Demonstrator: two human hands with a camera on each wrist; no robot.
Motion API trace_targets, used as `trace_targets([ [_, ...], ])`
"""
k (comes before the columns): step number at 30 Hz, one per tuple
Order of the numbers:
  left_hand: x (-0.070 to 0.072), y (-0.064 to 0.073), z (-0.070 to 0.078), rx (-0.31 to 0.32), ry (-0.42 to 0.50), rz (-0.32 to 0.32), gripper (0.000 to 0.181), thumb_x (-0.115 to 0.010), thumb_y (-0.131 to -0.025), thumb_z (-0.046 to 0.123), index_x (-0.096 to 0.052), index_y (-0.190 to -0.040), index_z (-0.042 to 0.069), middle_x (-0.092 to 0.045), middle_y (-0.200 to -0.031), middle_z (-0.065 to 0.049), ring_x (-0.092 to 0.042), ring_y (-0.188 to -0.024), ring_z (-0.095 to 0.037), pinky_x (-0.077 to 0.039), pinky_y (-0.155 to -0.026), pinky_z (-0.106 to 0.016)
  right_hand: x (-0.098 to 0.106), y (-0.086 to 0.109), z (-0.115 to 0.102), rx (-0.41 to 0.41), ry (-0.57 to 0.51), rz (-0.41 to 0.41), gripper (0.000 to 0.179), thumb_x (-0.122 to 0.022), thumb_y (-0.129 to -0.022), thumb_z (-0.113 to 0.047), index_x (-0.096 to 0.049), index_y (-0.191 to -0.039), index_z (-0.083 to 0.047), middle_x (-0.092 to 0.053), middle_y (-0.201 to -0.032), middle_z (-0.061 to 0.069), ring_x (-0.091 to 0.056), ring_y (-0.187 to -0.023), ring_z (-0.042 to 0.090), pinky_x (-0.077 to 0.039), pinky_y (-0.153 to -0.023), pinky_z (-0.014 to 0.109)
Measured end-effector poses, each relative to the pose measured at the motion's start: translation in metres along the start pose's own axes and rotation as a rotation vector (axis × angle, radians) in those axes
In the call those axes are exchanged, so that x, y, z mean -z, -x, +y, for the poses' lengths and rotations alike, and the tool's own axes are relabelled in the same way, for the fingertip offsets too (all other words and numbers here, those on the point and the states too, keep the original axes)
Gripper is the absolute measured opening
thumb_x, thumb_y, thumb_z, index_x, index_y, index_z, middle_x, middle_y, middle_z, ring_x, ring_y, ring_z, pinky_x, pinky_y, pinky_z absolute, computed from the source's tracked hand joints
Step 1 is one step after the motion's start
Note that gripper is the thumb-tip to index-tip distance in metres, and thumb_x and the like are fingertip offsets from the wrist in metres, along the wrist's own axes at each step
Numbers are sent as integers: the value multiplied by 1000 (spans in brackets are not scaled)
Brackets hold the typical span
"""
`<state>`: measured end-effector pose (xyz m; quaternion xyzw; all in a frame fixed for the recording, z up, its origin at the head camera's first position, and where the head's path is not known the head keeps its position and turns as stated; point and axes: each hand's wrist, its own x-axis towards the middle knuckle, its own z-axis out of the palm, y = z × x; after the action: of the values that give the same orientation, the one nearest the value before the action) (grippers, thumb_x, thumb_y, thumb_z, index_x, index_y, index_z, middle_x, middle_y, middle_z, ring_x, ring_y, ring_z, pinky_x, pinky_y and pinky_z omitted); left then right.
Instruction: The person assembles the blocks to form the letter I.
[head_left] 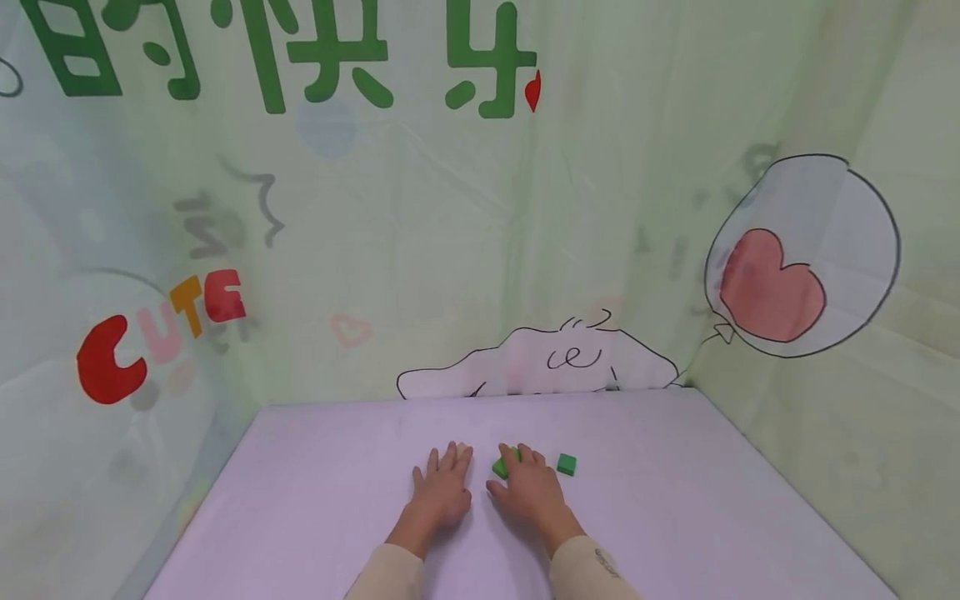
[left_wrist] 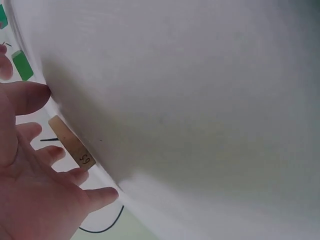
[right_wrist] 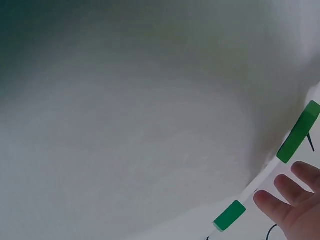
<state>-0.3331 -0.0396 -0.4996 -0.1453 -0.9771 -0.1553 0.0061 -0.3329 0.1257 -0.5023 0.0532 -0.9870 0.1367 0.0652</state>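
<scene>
My left hand [head_left: 442, 493] is low over the lilac table, fingers spread and fairly straight. A plain wooden block [left_wrist: 72, 142] with dark figures on one end stands just past its fingertips in the left wrist view; in the head view the fingers mostly cover it. My right hand [head_left: 531, 490] reaches forward with its fingers extended, overlapping a longer bright green block [head_left: 501, 467]. The right wrist view puts that green block [right_wrist: 299, 132] right by the fingertips, outside any grip. To the right of this hand lies a smaller, darker green block [head_left: 567, 464].
The lilac table [head_left: 330, 467] runs back to a pale printed curtain [head_left: 450, 250], which also hangs along both sides. Green characters, a balloon drawing [head_left: 802, 258] and coloured letters decorate it. The blocks sit near the table's middle, between the hands and the back edge.
</scene>
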Motion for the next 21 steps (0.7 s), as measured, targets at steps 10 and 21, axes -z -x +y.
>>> trace_targets([
  [10, 1, -2, 1, 9, -24, 5, 54, -51, -90, 21, -41, -142, 15, -31, -150, -9, -25, -134, -42, -22, -99, -66, 0, -2, -7, 0, -14, -31, 65, -61, -84, -46, -46, -138, -12, -40, -138, 22, -38, -123, 44, -34, -90, 64],
  [21, 1, -4, 4, 14, -57, -3, 54, -50, -90, 24, -40, -142, 18, -31, -149, -9, -28, -133, -42, -25, -98, -65, -3, -7, -5, -52, 8, -37, 63, -59, -86, -45, -45, -139, -14, -38, -140, 21, -40, -121, 43, -35, -91, 62],
])
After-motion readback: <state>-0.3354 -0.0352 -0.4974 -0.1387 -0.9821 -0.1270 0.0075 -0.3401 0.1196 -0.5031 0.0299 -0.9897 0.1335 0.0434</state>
